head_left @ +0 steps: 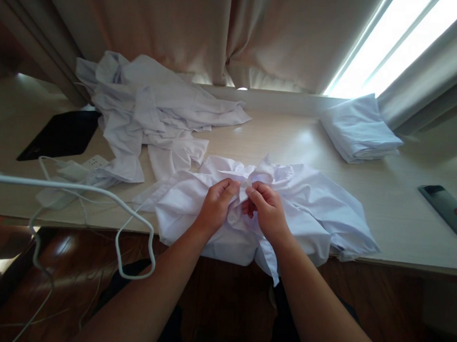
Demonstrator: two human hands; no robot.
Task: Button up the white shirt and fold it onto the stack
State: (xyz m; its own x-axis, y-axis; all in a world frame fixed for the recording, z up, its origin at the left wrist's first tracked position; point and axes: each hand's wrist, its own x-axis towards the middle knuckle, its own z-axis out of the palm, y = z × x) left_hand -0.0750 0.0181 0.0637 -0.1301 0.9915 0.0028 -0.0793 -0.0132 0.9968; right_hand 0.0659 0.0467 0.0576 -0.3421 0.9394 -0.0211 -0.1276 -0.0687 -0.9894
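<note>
A white shirt [308, 203] lies spread and rumpled along the front edge of the table, part of it hanging over. My left hand [218, 202] pinches the shirt's cloth near its middle, around what looks like the collar or button area. Close beside it, my right hand [266, 204] grips the same bunched cloth between thumb and fingers. Both hands are closed, with their thumbs on top and a small gap between them. The exact detail between the fingertips is too small to make out.
More crumpled white garments [155, 102] lie at the back left. A folded white stack [361, 130] sits at the back right. A black flat object [59, 135], a power strip [94, 161] with white cables and a phone [449, 210] are on the table [279, 135]. Curtains [176, 24] hang behind.
</note>
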